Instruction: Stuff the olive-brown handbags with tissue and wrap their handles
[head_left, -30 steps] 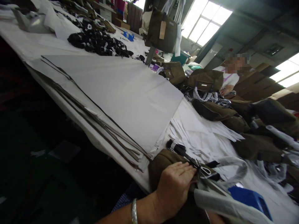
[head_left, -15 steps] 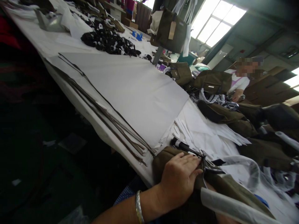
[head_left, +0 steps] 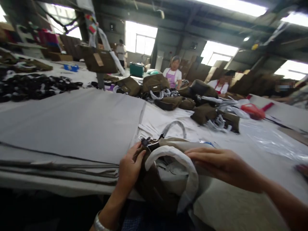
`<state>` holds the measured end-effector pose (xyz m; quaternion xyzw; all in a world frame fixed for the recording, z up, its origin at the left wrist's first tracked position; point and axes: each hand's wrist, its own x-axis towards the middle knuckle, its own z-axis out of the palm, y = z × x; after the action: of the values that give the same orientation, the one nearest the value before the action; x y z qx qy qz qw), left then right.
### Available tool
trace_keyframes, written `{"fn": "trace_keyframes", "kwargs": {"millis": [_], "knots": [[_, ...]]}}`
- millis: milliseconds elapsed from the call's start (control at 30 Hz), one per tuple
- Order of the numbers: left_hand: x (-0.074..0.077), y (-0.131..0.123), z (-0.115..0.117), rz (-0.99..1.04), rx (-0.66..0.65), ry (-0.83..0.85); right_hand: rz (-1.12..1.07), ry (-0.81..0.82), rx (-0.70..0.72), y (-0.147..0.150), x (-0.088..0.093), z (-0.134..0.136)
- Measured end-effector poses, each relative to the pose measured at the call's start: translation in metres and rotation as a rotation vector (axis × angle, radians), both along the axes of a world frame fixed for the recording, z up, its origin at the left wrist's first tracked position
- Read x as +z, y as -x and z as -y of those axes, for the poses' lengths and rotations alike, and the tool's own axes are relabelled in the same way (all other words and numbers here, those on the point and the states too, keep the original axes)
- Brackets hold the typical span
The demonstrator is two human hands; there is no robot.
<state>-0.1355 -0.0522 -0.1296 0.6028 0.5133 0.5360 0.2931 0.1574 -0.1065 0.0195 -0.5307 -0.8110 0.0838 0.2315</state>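
A dark olive bag (head_left: 154,189) stands open at the table's front edge, pale lining showing inside. White wrapping covers its near handle (head_left: 193,166); a second wrapped handle (head_left: 176,125) arches behind. My left hand (head_left: 131,165) pinches the bag's left end beside a black strap with a metal clip (head_left: 146,141). Flat and with fingers stretched out, my right hand (head_left: 214,160) lies against the bag's right rim, by the near handle.
Large grey sheets (head_left: 72,122) lie stacked at the left. Behind them is a heap of black straps (head_left: 36,86). More olive bags (head_left: 168,93) are piled across the table, near a red bag (head_left: 252,110). Several people are beyond. Clear plastic (head_left: 276,141) lies right.
The view has swung right and levelled. My left hand has gone from lying over the bag's top to gripping its left end. My right hand, mostly hidden before, now shows on the right rim.
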Motion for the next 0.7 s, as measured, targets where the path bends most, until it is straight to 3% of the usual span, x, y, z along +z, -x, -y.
{"fn": "trace_keyframes", "kwargs": {"millis": [67, 133, 233, 367, 433, 533, 600, 700], "knots": [[0.023, 0.0, 0.004, -0.078, 0.093, -0.094, 0.105, -0.095, -0.088, -0.042, 0.0, 0.035], [0.055, -0.005, 0.007, -0.164, 0.031, -0.223, 0.197, -0.044, -0.24, -0.08, -0.011, 0.076], [0.108, -0.024, 0.001, -0.317, -0.447, -0.187, 0.123, 0.364, -0.313, -0.111, -0.037, 0.135], [0.158, -0.066, -0.029, -0.544, -1.12, 0.181, -0.234, 0.689, -0.336, -0.104, -0.065, 0.183], [0.172, -0.09, -0.046, -0.68, -1.323, 0.275, -0.387, 0.746, -0.353, -0.089, -0.078, 0.19], [0.184, -0.125, -0.061, -0.951, -1.374, 0.229, -0.512, 0.696, -0.404, -0.066, -0.102, 0.185], [0.188, -0.145, -0.059, -1.111, -1.376, 0.156, -0.594, 0.603, -0.444, -0.054, -0.119, 0.174], [0.187, -0.164, -0.045, -1.151, -1.553, 0.184, -0.745, 0.477, -0.466, -0.047, -0.135, 0.153]]}}
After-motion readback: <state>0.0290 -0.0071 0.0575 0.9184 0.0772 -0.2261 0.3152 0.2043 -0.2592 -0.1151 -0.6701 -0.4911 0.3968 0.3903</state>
